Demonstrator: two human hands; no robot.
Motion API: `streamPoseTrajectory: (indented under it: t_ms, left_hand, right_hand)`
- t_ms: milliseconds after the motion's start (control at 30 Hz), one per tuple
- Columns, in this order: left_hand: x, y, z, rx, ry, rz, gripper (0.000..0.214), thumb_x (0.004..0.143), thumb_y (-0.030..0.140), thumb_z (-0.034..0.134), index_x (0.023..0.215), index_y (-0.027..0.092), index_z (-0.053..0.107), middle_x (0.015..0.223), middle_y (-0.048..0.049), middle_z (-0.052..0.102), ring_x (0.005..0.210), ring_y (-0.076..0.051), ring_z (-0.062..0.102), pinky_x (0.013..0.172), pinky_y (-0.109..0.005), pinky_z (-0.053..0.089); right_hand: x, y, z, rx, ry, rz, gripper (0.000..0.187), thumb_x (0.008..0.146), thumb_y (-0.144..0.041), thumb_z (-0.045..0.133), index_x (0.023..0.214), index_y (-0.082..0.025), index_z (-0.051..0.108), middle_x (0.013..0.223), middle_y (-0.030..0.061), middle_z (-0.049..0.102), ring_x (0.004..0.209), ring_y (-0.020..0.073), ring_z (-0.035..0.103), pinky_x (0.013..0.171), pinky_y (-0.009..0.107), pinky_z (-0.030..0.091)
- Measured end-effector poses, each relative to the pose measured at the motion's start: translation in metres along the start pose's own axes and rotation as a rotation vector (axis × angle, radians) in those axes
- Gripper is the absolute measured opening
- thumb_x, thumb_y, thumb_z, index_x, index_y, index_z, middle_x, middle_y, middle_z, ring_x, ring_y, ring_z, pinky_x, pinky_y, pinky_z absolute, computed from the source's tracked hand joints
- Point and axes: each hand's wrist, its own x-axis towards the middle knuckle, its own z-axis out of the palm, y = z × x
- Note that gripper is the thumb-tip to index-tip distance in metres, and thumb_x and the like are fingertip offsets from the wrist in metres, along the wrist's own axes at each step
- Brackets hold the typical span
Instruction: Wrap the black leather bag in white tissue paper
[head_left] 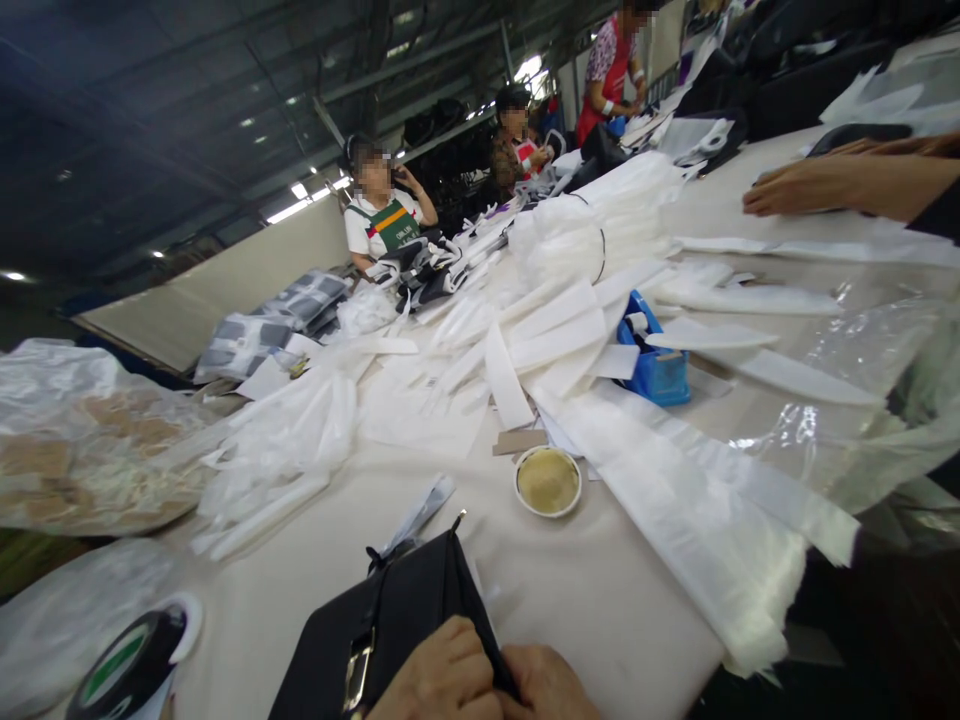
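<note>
Both my hands are clenched on the near right edge of the black bag (390,625): my left hand (442,678) curls over its top face, and my right hand (551,688) pinches the same edge from the other side, the two grips almost touching at the bottom of the view. The bag lies flat on the pale counter (600,590), right in front of me and slanting away to the upper right. It is matt black with a thin dark tie at its far corner and a metal buckle (358,675) just beside my left knuckles. I judge it light and soft, likely to fold or sag if lifted by one corner, with fabric slick enough to slip. So the firmer seamed edge is the best place to hold it, clear of the buckle. Beyond it stands a small round dish (547,482) of yellowish paste. Loose white strips (555,325) are heaped past that around a blue box (660,370), and a tape roll (131,660) sits near left. Another person's hand (806,187) rests far right.
</note>
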Motion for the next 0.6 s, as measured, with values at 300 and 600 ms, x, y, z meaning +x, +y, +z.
streamPoseTrajectory:
  t_ms: [300,600]
  left_hand:
    - [0.003,-0.009,0.014,0.226,0.076,0.0,0.055,0.096,0.03,0.01,0.051,0.018,0.039,0.049,0.0011,0.042,0.048,-0.013,0.033,0.052,-0.032,0.02]
    - [0.005,-0.017,0.002,0.157,-0.019,-0.06,0.051,0.093,0.03,0.008,0.055,0.018,0.04,0.054,-0.001,0.045,0.052,-0.014,0.036,0.055,-0.032,0.023]
  right_hand:
    - [0.005,-0.001,0.0,-0.221,-0.025,0.065,0.032,0.082,-0.032,0.045,0.088,-0.01,0.068,0.086,0.0168,0.07,0.076,0.0278,0.063,0.056,0.029,0.035]
    - [-0.005,-0.004,-0.008,0.087,0.012,0.063,0.013,0.072,-0.026,0.055,0.069,-0.015,0.059,0.071,0.0045,0.062,0.068,0.019,0.052,0.055,0.026,0.029]
